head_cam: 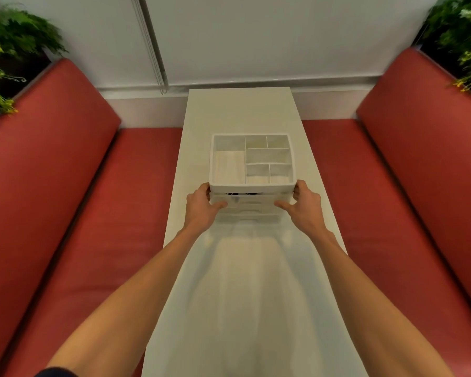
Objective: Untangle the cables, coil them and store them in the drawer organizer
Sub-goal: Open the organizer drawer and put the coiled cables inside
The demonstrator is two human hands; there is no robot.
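Squarely in the middle of the narrow white table [237, 112] stands the white drawer organizer [252, 170], its top tray split into open compartments that all look empty. Both hands clasp its front corners: the left hand [203, 206] has its fingers wrapped round the left side with the thumb pressed on the drawer front, and the right hand [305, 204] mirrors it on the right, fingers clamped on the unit. That two-sided grip probably serves to steady or shift the whole unit, not to pull a drawer. Dark cables [242, 194] show only as a sliver through the translucent upper drawer, just under the tray's rim; whether they are coiled I cannot tell. Red bench cushions [65, 159] flank the table.
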